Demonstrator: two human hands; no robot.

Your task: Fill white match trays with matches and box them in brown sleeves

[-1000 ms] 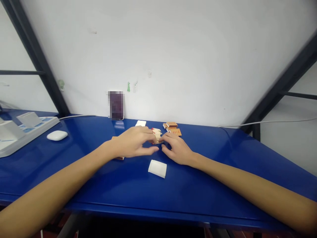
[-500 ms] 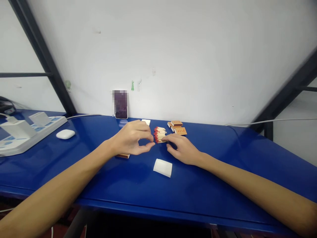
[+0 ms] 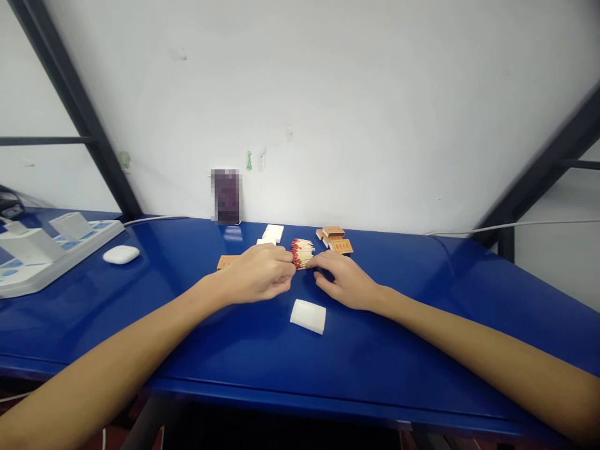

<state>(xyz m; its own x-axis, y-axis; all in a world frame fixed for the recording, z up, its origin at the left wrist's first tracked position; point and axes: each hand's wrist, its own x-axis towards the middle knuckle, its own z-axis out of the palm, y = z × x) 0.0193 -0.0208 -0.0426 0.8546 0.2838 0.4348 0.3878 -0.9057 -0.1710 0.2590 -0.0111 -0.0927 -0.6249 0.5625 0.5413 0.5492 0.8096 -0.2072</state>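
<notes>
A pile of red-headed matches (image 3: pixel 304 251) lies on the blue table, with its red heads toward the left. My left hand (image 3: pixel 262 273) is closed, its curled fingertips at the head end of the pile; whatever they pinch is hidden. At the opposite end, my right hand (image 3: pixel 344 279) touches the lower matches with its index fingertip, while its thumb stays apart below. In front of the pile lies a white matchbox tray (image 3: pixel 308 316). Partly hidden behind my left hand is an orange matchbox (image 3: pixel 227 261).
Several orange matchboxes (image 3: pixel 340 245) are stacked at the back right. White trays (image 3: pixel 274 233) lie behind my left hand. A phone (image 3: pixel 227 197) leans on the wall. To the left are a white earbud case (image 3: pixel 120 254) and a power strip (image 3: pixel 51 262) with chargers.
My left hand has lowered slightly and its fingers have curled tighter beside the match heads, uncovering more of the white trays behind. My right hand has barely moved.
</notes>
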